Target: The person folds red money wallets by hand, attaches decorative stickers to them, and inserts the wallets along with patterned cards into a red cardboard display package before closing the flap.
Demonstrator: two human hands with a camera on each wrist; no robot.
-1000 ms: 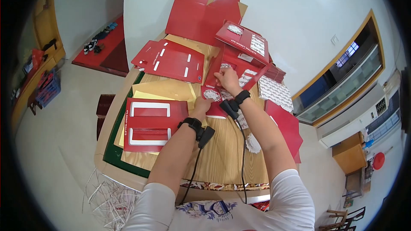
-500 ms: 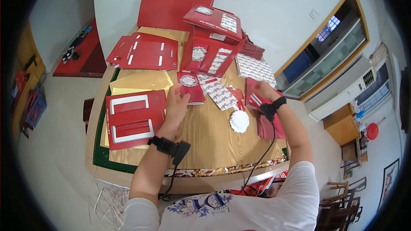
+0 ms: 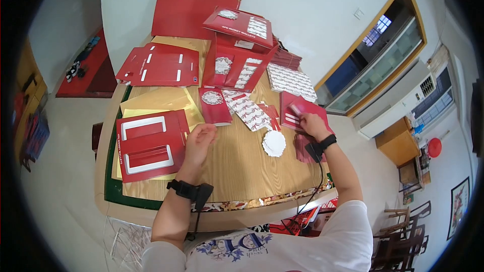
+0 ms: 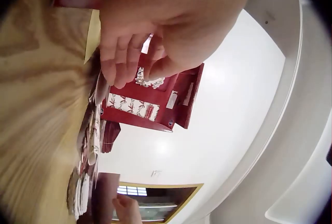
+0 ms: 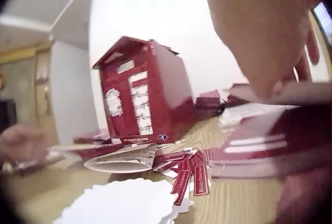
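Observation:
My right hand (image 3: pixel 314 125) pinches a red money wallet (image 3: pixel 302 105) and lifts it over a stack of red wallets (image 3: pixel 289 114); its fingers are partly hidden in the right wrist view. Empty, with fingers loosely bent, my left hand (image 3: pixel 199 143) hovers beside the red sheet with two white-framed slots (image 3: pixel 174 161). Just beyond its fingertips lies a red wallet with a white scalloped tag (image 3: pixel 213 97). Between the hands are patterned white strips (image 3: pixel 248 113), a pile of white scalloped tags (image 3: pixel 274 143) and small red labels (image 5: pixel 200 177).
A red box (image 3: pixel 214 50) printed "money wallets" stands at the back. Left of it lie flat red sheets (image 3: pixel 166 65), with yellow sheets (image 3: pixel 161 99) nearer. A patterned white stack (image 3: pixel 291 81) sits at the back right. Black cables run from both wrists.
My right hand has moved from the middle, near the box, to the right-hand stack and picked up a wallet. My left hand has drawn back from the tagged wallet. The head view has shifted.

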